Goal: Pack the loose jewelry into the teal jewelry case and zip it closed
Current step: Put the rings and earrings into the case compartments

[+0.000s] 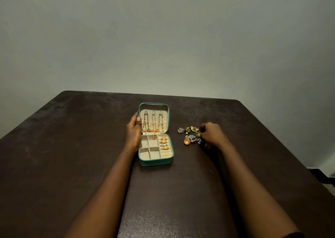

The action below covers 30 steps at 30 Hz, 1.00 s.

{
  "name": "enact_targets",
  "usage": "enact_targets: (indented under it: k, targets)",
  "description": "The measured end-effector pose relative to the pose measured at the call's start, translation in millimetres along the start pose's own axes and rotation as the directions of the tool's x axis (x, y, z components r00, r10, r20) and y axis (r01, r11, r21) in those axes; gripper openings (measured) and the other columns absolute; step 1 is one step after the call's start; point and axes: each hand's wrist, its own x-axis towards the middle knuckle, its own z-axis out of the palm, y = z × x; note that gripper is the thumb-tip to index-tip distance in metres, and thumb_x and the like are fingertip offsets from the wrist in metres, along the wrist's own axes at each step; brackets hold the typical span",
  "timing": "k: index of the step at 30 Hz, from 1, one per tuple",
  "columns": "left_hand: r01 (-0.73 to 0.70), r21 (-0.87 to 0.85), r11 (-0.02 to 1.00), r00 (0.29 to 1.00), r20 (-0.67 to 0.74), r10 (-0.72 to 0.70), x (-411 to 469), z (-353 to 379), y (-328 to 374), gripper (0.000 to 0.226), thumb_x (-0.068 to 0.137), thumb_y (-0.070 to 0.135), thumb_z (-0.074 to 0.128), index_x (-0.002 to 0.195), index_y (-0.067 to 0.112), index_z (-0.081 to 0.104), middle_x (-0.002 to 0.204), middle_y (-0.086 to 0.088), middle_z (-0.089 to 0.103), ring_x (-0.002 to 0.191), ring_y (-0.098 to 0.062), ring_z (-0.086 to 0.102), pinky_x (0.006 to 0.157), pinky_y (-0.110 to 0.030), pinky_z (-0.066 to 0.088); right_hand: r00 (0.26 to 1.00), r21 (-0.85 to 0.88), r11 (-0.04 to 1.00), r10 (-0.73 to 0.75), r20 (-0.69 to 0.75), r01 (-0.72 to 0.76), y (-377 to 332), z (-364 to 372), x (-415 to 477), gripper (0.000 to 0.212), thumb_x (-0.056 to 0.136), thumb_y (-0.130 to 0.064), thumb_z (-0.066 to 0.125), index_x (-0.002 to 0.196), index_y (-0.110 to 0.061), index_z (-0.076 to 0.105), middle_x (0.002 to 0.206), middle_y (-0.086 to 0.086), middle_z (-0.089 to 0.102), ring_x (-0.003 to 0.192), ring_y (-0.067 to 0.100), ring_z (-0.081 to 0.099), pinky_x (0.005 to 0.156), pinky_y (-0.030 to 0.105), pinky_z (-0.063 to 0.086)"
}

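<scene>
The left hand [134, 132] grips the lid edge of the open teal jewelry case [155, 162], while the right hand [211, 134], well apart from it, pinches at the loose jewelry [190, 135] heaped by its fingertips on the table [72, 147]. Chains [153, 121] and rings [164, 142] are already packed. The heap and the zipping seem to remain.
</scene>
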Motion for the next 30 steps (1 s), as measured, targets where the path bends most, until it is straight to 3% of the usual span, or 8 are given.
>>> enact_targets:
  k: [4,6,9,12,20,23,26,30]
  targets:
    - [0.009,0.024,1.0,1.0,0.001,-0.009,1.0,-1.1,0.1,0.036,0.103,0.017,0.03,0.134,0.015,0.048,0.112,-0.006,0.061,0.103,-0.023,0.06,0.095,-0.045,0.049,0.995,0.183,0.983,0.029,-0.095,-0.011,10.2,3.3,0.4,0.013,0.093,-0.01,0.05,0.083,-0.006,0.058,0.089,0.007,0.059,0.084,0.024,0.057,0.074,0.033,0.045]
    - [0.011,0.013,1.0,1.0,0.007,-0.012,0.3,-0.7,1.3,0.036,0.103,0.016,0.03,0.134,0.013,0.047,0.111,-0.006,0.06,0.103,-0.023,0.059,0.094,-0.044,0.049,0.988,0.351,0.936,0.086,-0.125,-0.037,13.5,4.7,0.6,0.018,0.093,-0.008,0.051,0.076,-0.009,0.058,0.082,0.006,0.06,0.078,0.021,0.055,0.071,0.031,0.042]
    - [0.005,-0.004,1.0,1.0,0.014,-0.005,-0.3,-0.4,1.4,0.036,0.103,0.016,0.03,0.134,0.01,0.047,0.113,-0.008,0.06,0.103,-0.023,0.059,0.092,-0.042,0.05,0.983,0.652,0.757,0.145,-0.111,-0.038,11.9,5.5,-3.3,0.029,0.094,-0.004,0.047,0.069,-0.014,0.054,0.069,0.008,0.057,0.06,0.017,0.05,0.057,0.028,0.039]
    - [0.0,0.003,1.0,1.0,0.011,0.0,0.1,-1.2,0.8,0.036,0.103,0.016,0.03,0.132,0.01,0.048,0.112,-0.008,0.061,0.104,-0.023,0.059,0.091,-0.042,0.05,0.985,0.842,0.54,0.153,-0.077,-0.018,6.2,2.5,-8.5,0.026,0.096,-0.002,0.043,0.074,-0.009,0.055,0.072,0.008,0.057,0.061,0.015,0.051,0.054,0.023,0.039]
    - [-0.006,0.009,1.0,1.0,0.008,0.006,1.6,-1.1,-1.7,0.035,0.103,0.017,0.031,0.132,0.014,0.049,0.107,-0.005,0.062,0.1,-0.023,0.06,0.092,-0.043,0.05,0.994,0.99,0.144,0.104,-0.017,0.002,-6.3,-6.1,-24.9,0.015,0.091,-0.009,0.056,0.079,-0.001,0.061,0.058,0.002,0.067,0.049,0.006,0.063,0.051,0.014,0.053]
    - [-0.003,0.001,1.0,1.0,0.01,0.003,1.1,-1.4,-1.6,0.035,0.103,0.016,0.03,0.132,0.013,0.049,0.109,-0.006,0.062,0.098,-0.022,0.06,0.088,-0.041,0.051,0.998,0.987,0.159,0.05,-0.031,0.022,-14.5,0.1,-32.3,0.016,0.091,-0.008,0.053,0.08,0.0,0.062,0.054,0.001,0.067,0.049,0.004,0.062,0.05,0.012,0.052]
    - [-0.007,0.002,1.0,1.0,0.009,0.007,0.3,-1.4,-0.4,0.035,0.103,0.016,0.03,0.132,0.013,0.049,0.109,-0.007,0.061,0.091,-0.016,0.061,0.087,-0.039,0.051,0.998,0.97,0.237,-0.041,-0.04,0.049,-20.3,4.4,-40.8,0.009,0.085,0.001,0.057,0.085,-0.001,0.066,0.062,0.0,0.071,0.059,0.006,0.066,0.058,0.012,0.053]
    - [-0.008,0.009,1.0,1.0,-0.009,0.008,-0.1,-0.6,-1.7,0.034,0.103,0.017,0.031,0.131,0.02,0.049,0.108,-0.004,0.062,0.101,-0.023,0.06,0.092,-0.044,0.05,0.99,0.923,0.367,-0.117,-0.079,0.117,-20.4,3.9,-50.4,0.022,0.079,0.012,0.06,0.091,-0.005,0.069,0.074,-0.002,0.073,0.073,0.006,0.07,0.069,0.016,0.056]
